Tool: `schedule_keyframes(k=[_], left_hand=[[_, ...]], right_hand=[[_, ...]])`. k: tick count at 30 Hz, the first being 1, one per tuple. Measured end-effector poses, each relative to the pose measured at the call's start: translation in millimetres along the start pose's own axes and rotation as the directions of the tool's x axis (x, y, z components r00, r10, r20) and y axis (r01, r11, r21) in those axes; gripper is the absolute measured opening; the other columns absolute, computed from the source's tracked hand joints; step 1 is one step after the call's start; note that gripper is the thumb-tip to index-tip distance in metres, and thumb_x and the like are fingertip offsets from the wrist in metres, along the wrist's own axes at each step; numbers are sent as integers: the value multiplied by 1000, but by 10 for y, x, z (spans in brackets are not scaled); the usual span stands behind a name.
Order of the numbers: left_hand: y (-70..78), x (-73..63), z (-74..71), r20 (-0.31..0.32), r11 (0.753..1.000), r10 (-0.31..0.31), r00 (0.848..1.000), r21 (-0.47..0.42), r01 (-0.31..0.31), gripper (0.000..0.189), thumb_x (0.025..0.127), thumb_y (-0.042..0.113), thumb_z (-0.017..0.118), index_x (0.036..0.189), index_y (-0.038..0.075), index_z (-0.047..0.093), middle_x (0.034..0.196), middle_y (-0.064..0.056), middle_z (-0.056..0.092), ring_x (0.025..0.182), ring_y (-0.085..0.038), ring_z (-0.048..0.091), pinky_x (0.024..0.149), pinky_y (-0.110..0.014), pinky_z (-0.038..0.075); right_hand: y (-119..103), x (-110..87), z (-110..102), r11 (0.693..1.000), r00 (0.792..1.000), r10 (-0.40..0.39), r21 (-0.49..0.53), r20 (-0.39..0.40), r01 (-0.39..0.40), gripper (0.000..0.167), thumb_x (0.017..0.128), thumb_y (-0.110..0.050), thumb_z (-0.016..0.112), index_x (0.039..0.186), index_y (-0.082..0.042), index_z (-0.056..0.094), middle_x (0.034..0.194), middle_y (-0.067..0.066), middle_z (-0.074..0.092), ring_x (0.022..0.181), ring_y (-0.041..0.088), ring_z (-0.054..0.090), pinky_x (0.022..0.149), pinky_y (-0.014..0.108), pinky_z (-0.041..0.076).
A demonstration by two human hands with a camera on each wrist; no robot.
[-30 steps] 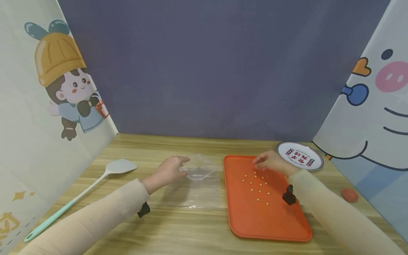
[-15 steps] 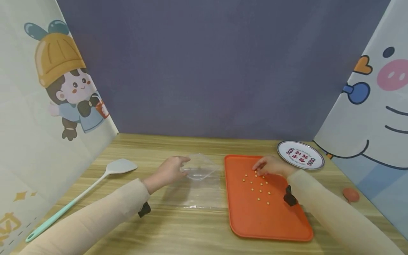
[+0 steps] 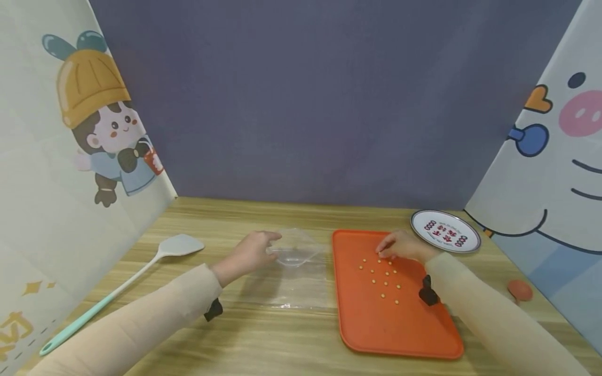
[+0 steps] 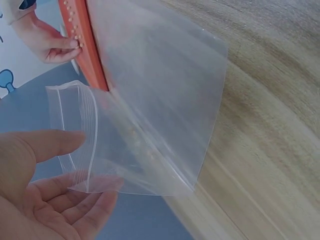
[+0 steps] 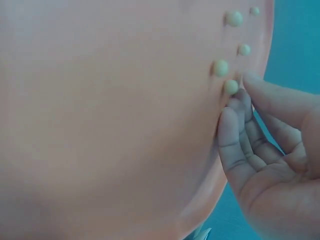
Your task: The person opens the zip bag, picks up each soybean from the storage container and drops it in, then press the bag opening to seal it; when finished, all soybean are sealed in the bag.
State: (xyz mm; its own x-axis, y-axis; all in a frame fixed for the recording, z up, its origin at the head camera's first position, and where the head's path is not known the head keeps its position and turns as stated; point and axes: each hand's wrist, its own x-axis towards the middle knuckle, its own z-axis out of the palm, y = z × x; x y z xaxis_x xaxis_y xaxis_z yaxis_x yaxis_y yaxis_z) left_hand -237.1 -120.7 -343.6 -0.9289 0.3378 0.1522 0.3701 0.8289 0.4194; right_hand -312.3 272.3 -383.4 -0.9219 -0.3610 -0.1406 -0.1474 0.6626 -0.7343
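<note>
My left hand (image 3: 248, 255) holds a clear zip-lock bag (image 4: 150, 90) by its mouth, with the thumb in front of the zip strip and the fingers under the bag's edge. The bag's mouth end is lifted; the rest of it lies on the table. Over the far part of the orange tray (image 3: 390, 329), my right hand (image 3: 402, 246) has thumb and fingertips curled at a small yellow soybean (image 5: 230, 87), pinching at it. Several more soybeans (image 3: 386, 283) lie scattered on the tray in front of the hand.
A white spatula (image 3: 176, 245) with a mint-green handle lies at the left. Behind the tray at the right is a white plate (image 3: 435, 224) with red lettering. A small red-brown round thing (image 3: 520, 290) lies right of the right forearm. Printed cloth walls stand around the table.
My right hand has come down from above the tray, and its fingertips have closed in at the farthest soybean. The left hand and the zip-lock bag have stayed in place.
</note>
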Motion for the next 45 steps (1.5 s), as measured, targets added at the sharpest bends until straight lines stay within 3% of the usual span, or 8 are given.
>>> schedule_keyframes(k=[7, 16, 20, 25, 30, 36, 41, 45], left_hand=[[2, 7, 19, 4, 1000, -3, 1000, -4, 3, 50, 81, 8, 74, 128, 1, 59, 130, -17, 62, 107, -31, 66, 92, -42, 57], [22, 0, -12, 0, 1000, 16, 1000, 16, -16, 51, 80, 8, 75, 128, 0, 59, 129, -18, 62, 105, -31, 67, 90, -42, 58], [43, -2, -27, 7, 1000, 17, 1000, 15, -17, 53, 81, 9, 75, 130, 0, 58, 131, -18, 60, 107, -32, 66, 93, -43, 56], [39, 7, -24, 5, 999, 30, 1000, 13, -30, 52, 81, 8, 75, 129, -1, 58, 132, -18, 60, 108, -33, 66, 95, -44, 55], [31, 10, -21, -2, 999, 42, 999, 19, -41, 51, 80, 8, 75, 128, -2, 59, 130, -19, 61, 106, -33, 66, 94, -43, 56], [35, 5, -30, 1, 999, 38, 999, 24, -38, 52, 81, 8, 75, 128, -1, 58, 130, -18, 61, 106, -33, 66, 94, -43, 56], [48, 12, -44, 6, 999, 45, 999, 28, -46, 51, 81, 9, 75, 128, -2, 58, 129, -19, 62, 106, -33, 67, 94, -43, 56], [48, 23, -49, 7, 998, 61, 998, 28, -61, 50, 81, 9, 75, 127, -3, 59, 128, -20, 62, 105, -33, 67, 93, -42, 56]], right_hand=[[-56, -20, -56, 997, 999, -21, 78, -39, 24, 24, 89, -4, 66, 104, 14, 65, 85, 8, 72, 69, 10, 60, 63, 27, 56], [-472, -39, -55, 997, 993, -78, -4, -91, 78, 29, 91, -14, 66, 112, 7, 67, 100, 18, 71, 82, 21, 66, 79, 41, 58], [-654, -45, -6, 995, 990, -99, 21, -100, 101, 26, 91, -15, 67, 110, 3, 68, 101, 19, 71, 85, 27, 66, 81, 46, 57], [-869, -20, 102, 985, 985, -148, 80, -93, 155, 27, 90, -12, 67, 110, 6, 67, 95, 14, 72, 79, 17, 66, 75, 35, 58], [-1092, 40, 243, 981, 984, -154, 102, -87, 163, 27, 90, -15, 69, 109, 2, 69, 96, 13, 73, 80, 18, 67, 73, 29, 58], [-1326, 139, 448, 964, 980, -192, 178, -57, 199, 24, 88, -9, 69, 108, 5, 69, 96, 17, 73, 78, 21, 67, 71, 31, 59], [-1495, 228, 610, 953, 976, -214, 215, -25, 215, 22, 87, -6, 70, 106, 6, 69, 92, 14, 74, 80, 31, 68, 78, 48, 59], [-1612, 311, 711, 954, 974, -227, 196, -23, 227, 19, 87, -7, 71, 102, 4, 71, 92, 14, 74, 73, 22, 68, 73, 41, 61]])
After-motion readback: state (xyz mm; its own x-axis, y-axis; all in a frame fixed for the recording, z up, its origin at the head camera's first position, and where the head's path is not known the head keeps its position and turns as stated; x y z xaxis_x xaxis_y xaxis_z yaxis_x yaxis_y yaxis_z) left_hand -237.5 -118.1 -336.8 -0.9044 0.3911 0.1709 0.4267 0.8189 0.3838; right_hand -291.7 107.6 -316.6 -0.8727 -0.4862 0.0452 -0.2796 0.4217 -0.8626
